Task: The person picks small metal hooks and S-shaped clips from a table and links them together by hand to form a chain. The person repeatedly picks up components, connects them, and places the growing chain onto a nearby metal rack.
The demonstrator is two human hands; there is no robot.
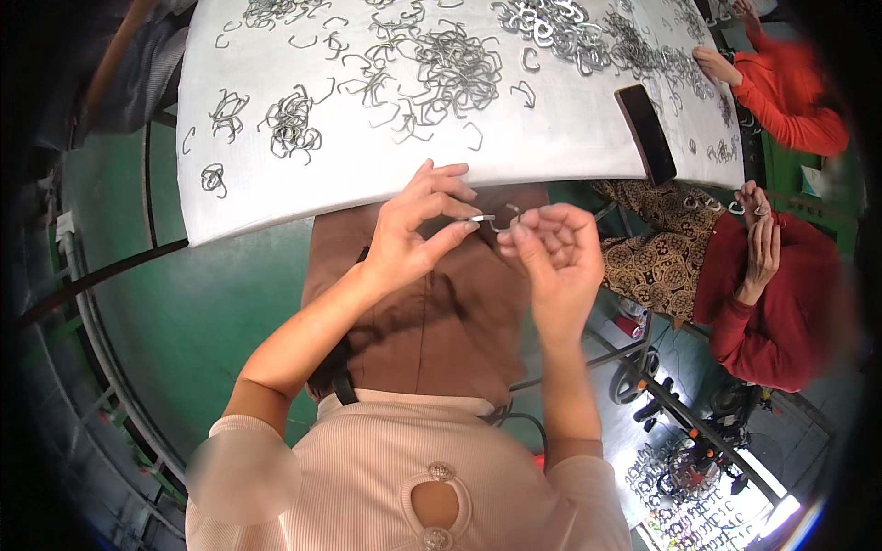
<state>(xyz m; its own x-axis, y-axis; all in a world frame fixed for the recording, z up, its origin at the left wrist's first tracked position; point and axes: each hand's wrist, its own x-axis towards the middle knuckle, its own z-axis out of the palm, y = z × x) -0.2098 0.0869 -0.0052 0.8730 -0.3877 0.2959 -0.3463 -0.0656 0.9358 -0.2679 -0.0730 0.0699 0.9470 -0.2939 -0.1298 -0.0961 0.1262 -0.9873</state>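
Note:
My left hand [418,228] and my right hand [556,243] meet above my lap, just below the edge of the white table [367,174]. Between their fingertips they hold small bent metal wire clips [496,220]. My left thumb and forefinger pinch one end of a clip; my right fingers curl around the other piece. Whether the two clips are hooked together I cannot tell. Heaps of the same grey wire clips [450,69] lie on the table beyond my hands.
A black phone [646,133] lies at the table's right edge. A person in a red top [772,294] sits to my right with hands together, another red sleeve [790,101] reaches onto the table farther back. Green floor and metal frame bars lie to the left.

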